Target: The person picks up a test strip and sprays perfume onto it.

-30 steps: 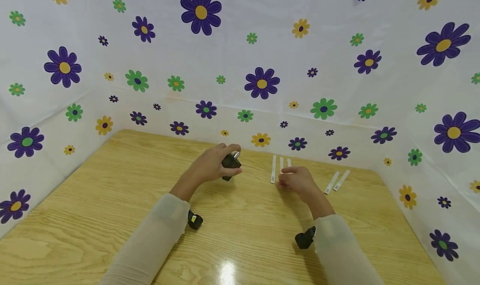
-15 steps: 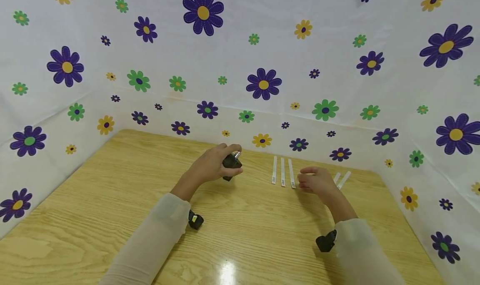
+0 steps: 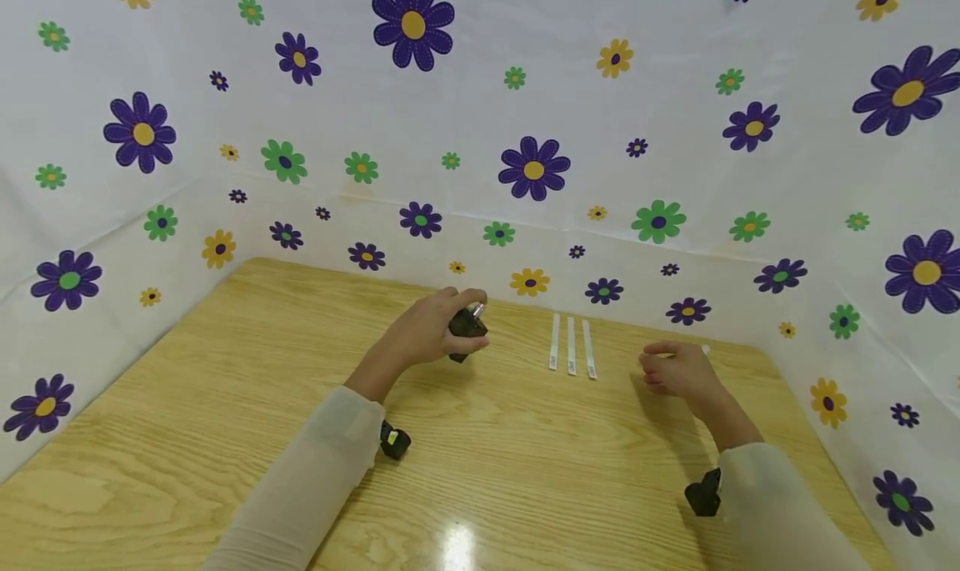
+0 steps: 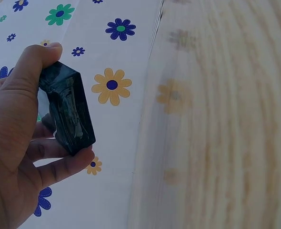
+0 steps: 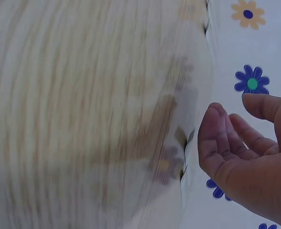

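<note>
My left hand (image 3: 422, 331) grips a dark glass perfume bottle (image 3: 467, 323) with a silver spray neck, held tilted above the table. In the left wrist view the bottle (image 4: 76, 112) is faceted and dark teal, with the thumb at one end and fingertips at the other. Three white paper test strips (image 3: 572, 346), each with small print at its near end, lie side by side to the bottle's right. My right hand (image 3: 681, 374) hovers further right, fingers loosely bent and holding nothing. Behind it only the tip of another white strip (image 3: 706, 349) shows.
The wooden table (image 3: 480, 471) stretches under both arms. A white flower-patterned cloth (image 3: 330, 112) walls off its back and both sides. Black cameras are strapped at the left wrist (image 3: 394, 441) and the right wrist (image 3: 703, 494).
My right hand has moved right, away from the three strips, uncovering them and now hiding most of the strips at the far right. The left hand keeps holding the bottle nearly in place.
</note>
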Demonstrator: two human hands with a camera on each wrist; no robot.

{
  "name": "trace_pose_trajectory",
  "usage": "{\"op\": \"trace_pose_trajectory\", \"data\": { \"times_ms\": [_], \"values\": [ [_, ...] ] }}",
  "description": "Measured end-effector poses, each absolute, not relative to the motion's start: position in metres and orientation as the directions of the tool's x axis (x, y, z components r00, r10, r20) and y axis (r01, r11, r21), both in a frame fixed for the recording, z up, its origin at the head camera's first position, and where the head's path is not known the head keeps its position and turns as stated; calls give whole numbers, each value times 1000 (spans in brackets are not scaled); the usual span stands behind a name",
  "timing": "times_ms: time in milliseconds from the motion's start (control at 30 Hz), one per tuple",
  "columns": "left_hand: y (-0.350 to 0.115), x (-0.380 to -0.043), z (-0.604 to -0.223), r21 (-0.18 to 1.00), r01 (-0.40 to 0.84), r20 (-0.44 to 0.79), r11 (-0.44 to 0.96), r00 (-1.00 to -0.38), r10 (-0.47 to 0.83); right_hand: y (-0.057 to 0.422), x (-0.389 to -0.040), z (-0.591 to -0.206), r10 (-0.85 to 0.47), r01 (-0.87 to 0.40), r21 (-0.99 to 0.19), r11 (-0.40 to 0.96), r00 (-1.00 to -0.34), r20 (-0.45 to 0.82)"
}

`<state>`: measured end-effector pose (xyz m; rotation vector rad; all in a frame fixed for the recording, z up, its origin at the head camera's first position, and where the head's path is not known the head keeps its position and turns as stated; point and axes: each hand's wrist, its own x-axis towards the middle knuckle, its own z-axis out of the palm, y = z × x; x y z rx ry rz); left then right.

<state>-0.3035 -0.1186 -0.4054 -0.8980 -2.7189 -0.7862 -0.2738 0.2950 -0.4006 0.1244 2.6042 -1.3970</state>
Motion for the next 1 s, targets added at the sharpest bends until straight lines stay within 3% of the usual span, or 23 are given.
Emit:
{"op": "trace_pose_trajectory", "data": {
  "times_ms": [633,1000],
  "values": [
    [-125,-302,-409,429,608,335,669,-794,507,345,-269,-409,130,252,-752,609,-967,-220],
    [-129,-301,-409,427,609,331,668,-793,511,348,-267,-414,197,343,-823,453,-939,-284]
  ]
}}
